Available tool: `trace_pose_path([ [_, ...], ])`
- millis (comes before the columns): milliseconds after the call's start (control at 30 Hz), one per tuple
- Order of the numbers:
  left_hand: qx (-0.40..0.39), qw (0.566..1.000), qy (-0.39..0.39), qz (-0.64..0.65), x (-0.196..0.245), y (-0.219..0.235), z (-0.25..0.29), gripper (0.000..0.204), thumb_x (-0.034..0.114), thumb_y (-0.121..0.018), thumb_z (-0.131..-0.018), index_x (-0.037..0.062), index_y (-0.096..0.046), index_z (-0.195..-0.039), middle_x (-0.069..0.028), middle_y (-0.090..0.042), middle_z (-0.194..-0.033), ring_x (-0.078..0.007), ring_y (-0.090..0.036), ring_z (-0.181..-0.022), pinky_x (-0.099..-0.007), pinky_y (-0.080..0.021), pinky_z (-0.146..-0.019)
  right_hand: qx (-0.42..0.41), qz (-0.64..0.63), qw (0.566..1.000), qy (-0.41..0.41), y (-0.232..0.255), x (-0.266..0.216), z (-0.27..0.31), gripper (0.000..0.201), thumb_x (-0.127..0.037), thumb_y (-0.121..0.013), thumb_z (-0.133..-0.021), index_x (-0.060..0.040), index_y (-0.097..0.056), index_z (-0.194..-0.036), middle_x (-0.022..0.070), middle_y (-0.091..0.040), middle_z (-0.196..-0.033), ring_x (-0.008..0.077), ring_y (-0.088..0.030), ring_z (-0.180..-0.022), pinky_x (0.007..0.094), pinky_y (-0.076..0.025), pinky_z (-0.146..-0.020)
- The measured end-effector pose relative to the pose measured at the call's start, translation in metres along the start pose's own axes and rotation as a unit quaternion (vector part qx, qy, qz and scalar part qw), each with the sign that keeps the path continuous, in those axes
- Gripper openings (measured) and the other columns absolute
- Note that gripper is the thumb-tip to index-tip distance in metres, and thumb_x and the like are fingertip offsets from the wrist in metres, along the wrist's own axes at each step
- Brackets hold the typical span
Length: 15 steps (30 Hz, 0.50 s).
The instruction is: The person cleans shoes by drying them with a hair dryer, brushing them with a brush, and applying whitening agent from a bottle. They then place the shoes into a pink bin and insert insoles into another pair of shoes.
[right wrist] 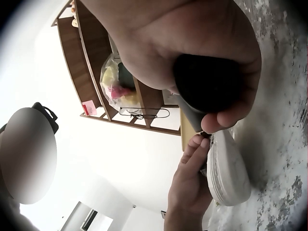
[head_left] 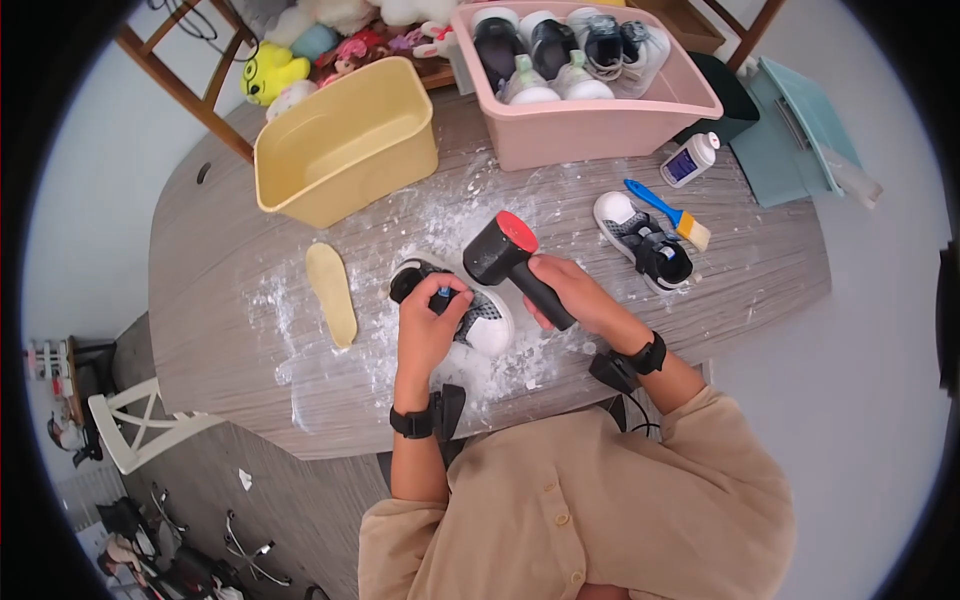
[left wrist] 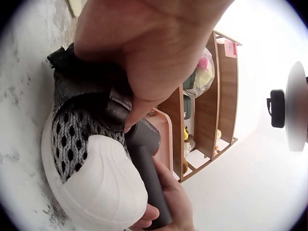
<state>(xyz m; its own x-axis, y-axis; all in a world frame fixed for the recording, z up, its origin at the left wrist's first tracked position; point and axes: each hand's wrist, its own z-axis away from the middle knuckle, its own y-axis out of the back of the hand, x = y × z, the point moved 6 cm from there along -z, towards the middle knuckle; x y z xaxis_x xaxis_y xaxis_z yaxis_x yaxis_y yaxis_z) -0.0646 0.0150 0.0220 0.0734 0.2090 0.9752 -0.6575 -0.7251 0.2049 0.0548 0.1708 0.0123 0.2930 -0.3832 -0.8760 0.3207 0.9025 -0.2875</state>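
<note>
Pinching the black strap (left wrist: 118, 103) of the shoe (head_left: 487, 320) is what the left hand (head_left: 427, 325) is up to, fingers curled in close over the upper. The right hand (head_left: 578, 292) is wrapped around the handle of a chunky black tool (head_left: 491, 252), red end facing up. Both hands have a black band at the wrist, fwiw.

The shoe sits on the table (head_left: 225, 235), white toe aimed at about 4 o'clock, with white powder (head_left: 275, 310) scattered all around it. Taking that shoe as the clock's center, the tool is just beside it at 2 and the yellowish insole (head_left: 331, 297) lies at 9.

Further out at 2 there's a second shoe (head_left: 635, 238), toe pointing to roughly 10, with a blue-handled brush (head_left: 668, 211) right beside it and a white bottle (head_left: 691, 160) past that. Beyond them, same direction, is a teal bin (head_left: 790, 130).

Yellow bin (head_left: 350, 160) is at 11, pink bin (head_left: 600, 128) at 1 with a bunch of shoes in it. Stuffed toys (head_left: 272, 73) are piled behind the yellow one.
</note>
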Motion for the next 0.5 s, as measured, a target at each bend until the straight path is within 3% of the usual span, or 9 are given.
trace_pose_path([
  [167,0.051,0.996,-0.063,-0.027,0.013,0.003,0.000,0.028,0.004,-0.069,-0.080,0.0030,-0.056,-0.105,-0.0038,-0.059,-0.082,-0.0117,-0.055,-0.073,-0.0253,-0.046,-0.066,0.064,-0.037,0.997,-0.003,0.039,0.005,0.035,0.045,-0.040,-0.033,-0.101,-0.0015,-0.055,-0.096,0.0108,-0.062,-0.072,0.0156,-0.056,-0.049,0.0271,-0.046,-0.045],
  [200,0.036,0.998,-0.042,-0.011,0.006,0.003,-0.003,0.040,0.004,-0.069,-0.079,0.0049,-0.051,-0.115,-0.0065,-0.059,-0.083,-0.0151,-0.057,-0.075,-0.0279,-0.048,-0.068,0.078,-0.052,0.996,-0.001,0.046,0.004,0.042,0.046,-0.040,-0.032,-0.101,-0.0011,-0.056,-0.097,0.0118,-0.062,-0.073,0.0161,-0.057,-0.049,0.0273,-0.047,-0.045],
  [333,0.065,0.994,-0.060,-0.067,0.026,0.005,-0.002,0.047,0.004,-0.067,-0.080,0.0060,-0.046,-0.121,-0.0093,-0.060,-0.081,-0.0187,-0.059,-0.073,-0.0303,-0.048,-0.068,0.128,-0.074,0.987,0.060,0.066,-0.004,0.064,0.050,-0.040,-0.030,-0.102,0.0020,-0.057,-0.097,0.0110,-0.064,-0.075,0.0153,-0.058,-0.051,0.0274,-0.049,-0.048],
  [500,0.077,0.982,-0.101,-0.138,0.040,0.004,0.000,0.046,0.007,-0.066,-0.081,0.0083,-0.047,-0.123,-0.0115,-0.060,-0.078,-0.0204,-0.058,-0.068,-0.0325,-0.047,-0.065,0.141,-0.063,0.986,0.064,0.060,-0.013,0.074,0.042,-0.036,-0.035,-0.101,0.0005,-0.056,-0.095,0.0102,-0.063,-0.074,0.0150,-0.058,-0.053,0.0269,-0.049,-0.050],
])
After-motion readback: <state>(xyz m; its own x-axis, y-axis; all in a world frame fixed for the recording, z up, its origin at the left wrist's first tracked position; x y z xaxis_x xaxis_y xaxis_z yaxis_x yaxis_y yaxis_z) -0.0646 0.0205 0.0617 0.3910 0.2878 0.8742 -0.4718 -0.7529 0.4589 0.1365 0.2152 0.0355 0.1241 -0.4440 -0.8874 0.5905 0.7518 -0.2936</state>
